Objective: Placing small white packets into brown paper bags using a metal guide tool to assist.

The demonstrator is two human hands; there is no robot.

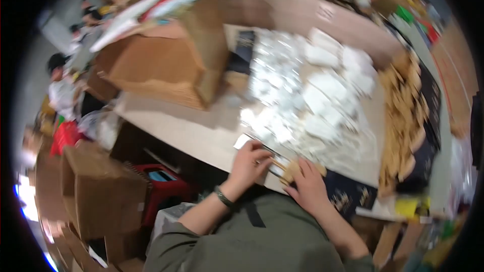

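I find the tan piece [288,174] at the near edge of the table [184,127], clamped in the right hand [309,185]. The left hand [249,164] bunches its fingers beside it, hold unclear; I advise light, steady pressure.

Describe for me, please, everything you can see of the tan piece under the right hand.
The tan piece is small, plain and light brown, with a broader part under the right hand and a narrow strip that seems to run toward the left hand. It could be card or wood; blur hides which. It is at the near edge of the table, partly covered by the right hand's fingers, which hold it. The left hand is close; contact is unclear.
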